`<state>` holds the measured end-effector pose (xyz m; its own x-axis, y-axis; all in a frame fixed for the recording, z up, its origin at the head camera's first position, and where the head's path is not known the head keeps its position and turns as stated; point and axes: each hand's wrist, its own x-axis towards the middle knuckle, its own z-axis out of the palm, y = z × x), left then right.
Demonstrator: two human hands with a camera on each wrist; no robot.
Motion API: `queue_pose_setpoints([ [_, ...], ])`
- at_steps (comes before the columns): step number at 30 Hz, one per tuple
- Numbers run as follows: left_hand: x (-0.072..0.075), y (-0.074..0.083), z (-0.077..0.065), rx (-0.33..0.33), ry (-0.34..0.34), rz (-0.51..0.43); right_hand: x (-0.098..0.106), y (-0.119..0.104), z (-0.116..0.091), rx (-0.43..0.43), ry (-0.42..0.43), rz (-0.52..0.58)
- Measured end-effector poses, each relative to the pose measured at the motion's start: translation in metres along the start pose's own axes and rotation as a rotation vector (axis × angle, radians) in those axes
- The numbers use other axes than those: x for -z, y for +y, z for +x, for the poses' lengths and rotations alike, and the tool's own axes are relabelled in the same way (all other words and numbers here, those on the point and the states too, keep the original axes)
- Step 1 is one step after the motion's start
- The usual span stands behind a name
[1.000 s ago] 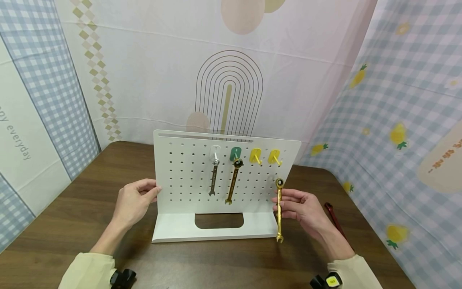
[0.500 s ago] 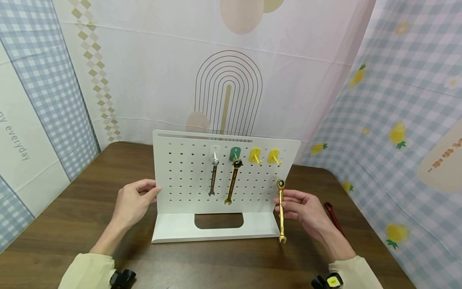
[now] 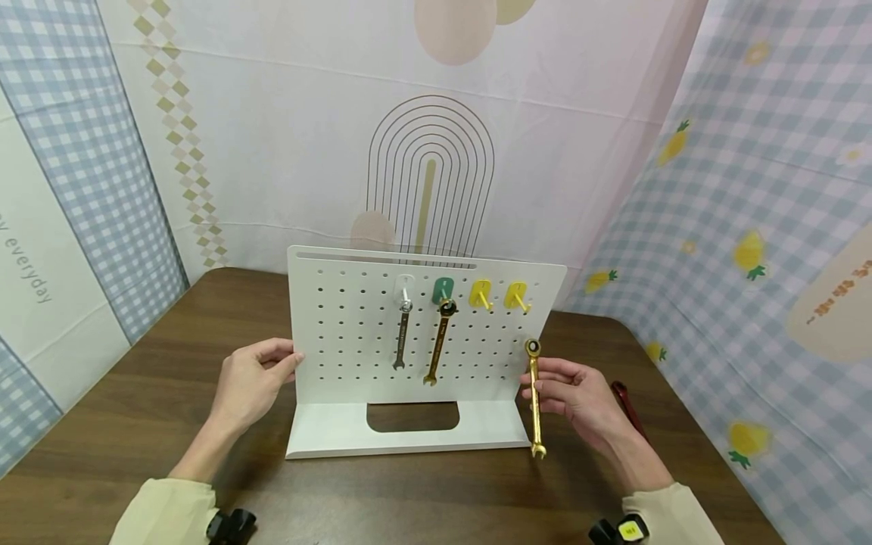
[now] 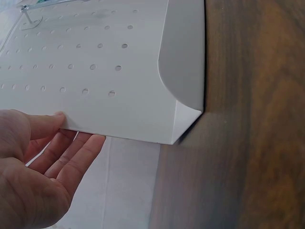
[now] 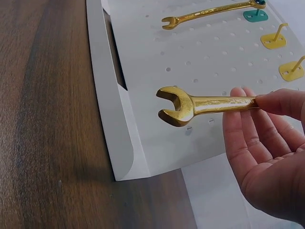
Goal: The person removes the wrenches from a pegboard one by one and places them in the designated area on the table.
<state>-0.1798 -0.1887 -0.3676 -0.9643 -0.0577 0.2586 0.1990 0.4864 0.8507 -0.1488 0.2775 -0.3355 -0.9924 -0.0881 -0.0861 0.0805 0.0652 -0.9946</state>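
A white pegboard stand point(image 3: 341, 428) stands upright on the table. My left hand point(image 3: 248, 382) pinches its left edge, thumb in front and fingers behind, as the left wrist view shows. My right hand point(image 3: 575, 397) holds a gold wrench point(image 3: 534, 397) between thumb and fingers, ring end up and open end down, just in front of the board's right edge. On the board a small dark wrench point(image 3: 403, 341) hangs from a clear hook point(image 3: 404, 288), and a longer gold-brown wrench point(image 3: 438, 348) from a green hook point(image 3: 443, 289). Two yellow hooks point(image 3: 480, 294) to the right carry nothing.
A dark red wrench point(image 3: 630, 409) lies on the wooden table point(image 3: 381, 499) right of the board, partly hidden behind my right hand and wrist. A patterned white cloth point(image 3: 286, 151) hangs behind the table, and checked cloth point(image 3: 715, 303) hangs along the right side.
My right hand has drifted slightly to the right with the gold wrench, whose lower end now swings a little further right. The left hand keeps its grip on the board's edge.
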Motion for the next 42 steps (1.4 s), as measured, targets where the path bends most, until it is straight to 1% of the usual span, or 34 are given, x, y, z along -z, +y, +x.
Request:
queue_pose_setpoints([
  [12, 0.000, -0.001, 0.001, 0.013, 0.003, -0.002, 0.011, 0.005, -0.001, -0.003, 0.012, -0.005],
  [23, 0.000, -0.001, 0.001, 0.009, 0.002, -0.002, 0.018, 0.009, -0.001, -0.026, 0.053, -0.033],
  [33, 0.000, -0.001, 0.001, 0.008, -0.002, 0.001, 0.023, 0.011, -0.003, -0.026, 0.057, -0.058],
  [42, 0.000, 0.000, 0.000, 0.008, -0.001, 0.006, 0.029, 0.015, -0.005, -0.012, 0.055, -0.037],
])
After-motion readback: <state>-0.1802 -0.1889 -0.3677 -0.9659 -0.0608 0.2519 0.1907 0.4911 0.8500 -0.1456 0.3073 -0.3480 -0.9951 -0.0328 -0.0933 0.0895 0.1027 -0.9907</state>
